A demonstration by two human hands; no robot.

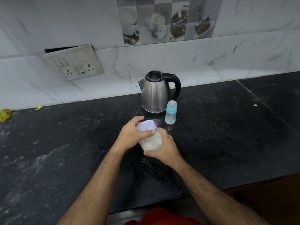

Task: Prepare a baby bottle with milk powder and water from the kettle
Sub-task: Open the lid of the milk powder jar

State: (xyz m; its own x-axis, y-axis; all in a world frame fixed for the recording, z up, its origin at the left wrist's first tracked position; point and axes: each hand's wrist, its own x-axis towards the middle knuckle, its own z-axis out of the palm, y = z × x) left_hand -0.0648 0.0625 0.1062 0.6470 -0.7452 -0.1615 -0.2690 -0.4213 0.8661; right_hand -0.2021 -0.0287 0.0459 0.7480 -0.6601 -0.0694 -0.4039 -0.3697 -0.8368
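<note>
Two hands hold one clear jar (151, 141) of pale milk powder, tipped over to the left, above the dark counter (65, 151). The left hand (131, 133) has its fingers and thumb curled round the white lid (145, 125) on top of the jar. The right hand (164, 147) wraps round the bottom of the jar and grips it tight.

Just behind the jar stands a small baby bottle (170, 112). It is upright, with blue on its neck and a clear cap on top. It is just beside the shiny metal kettle (155, 93), on the kettle's right. The kettle has a black lid and a black handle that points to the right, and it sits near the wall.

The counter is black stone with little specks and pale smudgy marks. Behind it is a wall of white marble-look tiles (227, 59), with a strip of picture tiles (167, 21) showing cups and coffee. A dirty switch plate (73, 62) hangs crooked on the wall at the left. A yellow-green cloth (4, 114) lies at the far left edge of the counter.
</note>
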